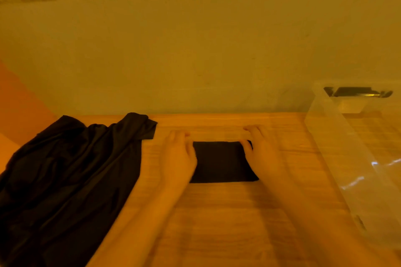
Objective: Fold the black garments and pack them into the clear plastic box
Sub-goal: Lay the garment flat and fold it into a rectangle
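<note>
Plain wall across upper frame; wooden worktop across lower frame. Folded black square flat at centre of worktop. Left hand against square's left edge, right hand against its right edge, thumb on upper right corner. Fingers of both hands extended and close together, pointing toward wall, flat on worktop and cloth; nothing gripped. Unfolded black garment heaped at lower left of frame, hanging over worktop's left edge, apart from left hand. Clear box at right of frame, near right hand, open-topped; dark item visible at its far end, identity unclear.
</note>
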A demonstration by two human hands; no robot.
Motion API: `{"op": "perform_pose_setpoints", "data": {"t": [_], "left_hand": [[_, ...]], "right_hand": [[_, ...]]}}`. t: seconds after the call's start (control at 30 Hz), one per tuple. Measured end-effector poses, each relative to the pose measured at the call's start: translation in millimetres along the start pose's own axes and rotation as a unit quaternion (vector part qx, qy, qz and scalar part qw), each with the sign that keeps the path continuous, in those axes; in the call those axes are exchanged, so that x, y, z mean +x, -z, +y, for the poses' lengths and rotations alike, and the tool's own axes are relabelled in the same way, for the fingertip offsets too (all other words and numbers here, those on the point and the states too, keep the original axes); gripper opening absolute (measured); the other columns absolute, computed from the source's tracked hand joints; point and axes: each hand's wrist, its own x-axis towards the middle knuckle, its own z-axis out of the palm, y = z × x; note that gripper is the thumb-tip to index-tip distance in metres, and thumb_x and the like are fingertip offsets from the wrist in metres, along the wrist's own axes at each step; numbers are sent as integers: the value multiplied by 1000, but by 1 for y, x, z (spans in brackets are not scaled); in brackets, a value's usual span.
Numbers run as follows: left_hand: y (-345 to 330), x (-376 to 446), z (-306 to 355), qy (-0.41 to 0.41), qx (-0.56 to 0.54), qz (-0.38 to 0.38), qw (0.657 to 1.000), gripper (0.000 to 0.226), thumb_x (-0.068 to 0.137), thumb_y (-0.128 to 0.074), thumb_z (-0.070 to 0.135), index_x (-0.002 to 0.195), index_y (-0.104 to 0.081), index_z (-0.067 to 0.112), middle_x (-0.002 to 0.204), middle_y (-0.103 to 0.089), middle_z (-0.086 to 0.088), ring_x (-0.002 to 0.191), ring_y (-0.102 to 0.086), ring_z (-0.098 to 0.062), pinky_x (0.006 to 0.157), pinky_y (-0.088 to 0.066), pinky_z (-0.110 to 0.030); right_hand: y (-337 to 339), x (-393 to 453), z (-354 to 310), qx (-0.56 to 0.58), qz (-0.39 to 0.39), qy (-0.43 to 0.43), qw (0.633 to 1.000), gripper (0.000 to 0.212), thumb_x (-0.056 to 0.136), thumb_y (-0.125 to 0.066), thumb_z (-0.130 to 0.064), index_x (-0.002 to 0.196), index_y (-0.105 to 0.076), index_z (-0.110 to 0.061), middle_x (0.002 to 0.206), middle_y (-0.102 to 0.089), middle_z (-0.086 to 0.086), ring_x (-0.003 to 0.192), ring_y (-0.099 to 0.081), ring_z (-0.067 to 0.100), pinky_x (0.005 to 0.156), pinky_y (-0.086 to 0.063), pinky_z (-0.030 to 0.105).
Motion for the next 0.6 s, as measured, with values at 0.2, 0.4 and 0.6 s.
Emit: {"op": "perform_pose_setpoints", "data": {"t": [0.2, 0.4, 0.6], "left_hand": [[-20, -53, 10, -146, 159, -119, 969, 48, 100, -28, 37, 146, -23, 25, 156, -12, 2, 144, -8, -15, 116, -5, -34], [-2, -39, -4, 173, -121, -22, 977, 42, 92, -50, 39, 131, -49, 23, 132, -49, 1, 117, -46, -13, 93, -39, -26], [-11, -14, 17, 254, -191, -56, 946, 28, 87, -62, 35, 100, -64, 10, 90, -62, -4, 84, -58, -16, 72, -47, -27]], "right_hand": [[-4, -29, -1, -65, -187, 252, 947, 47, 97, -40, -35, 142, -34, -23, 152, -27, -4, 141, -22, 12, 114, -11, 26], [5, -13, 14, 80, -92, -67, 990, 52, 92, -51, -40, 138, -42, -18, 139, -47, 2, 125, -46, 18, 99, -37, 28], [5, -18, 2, 128, -94, -140, 977, 45, 94, -50, -33, 137, -43, -21, 129, -55, 2, 113, -54, 17, 78, -39, 19]]}}
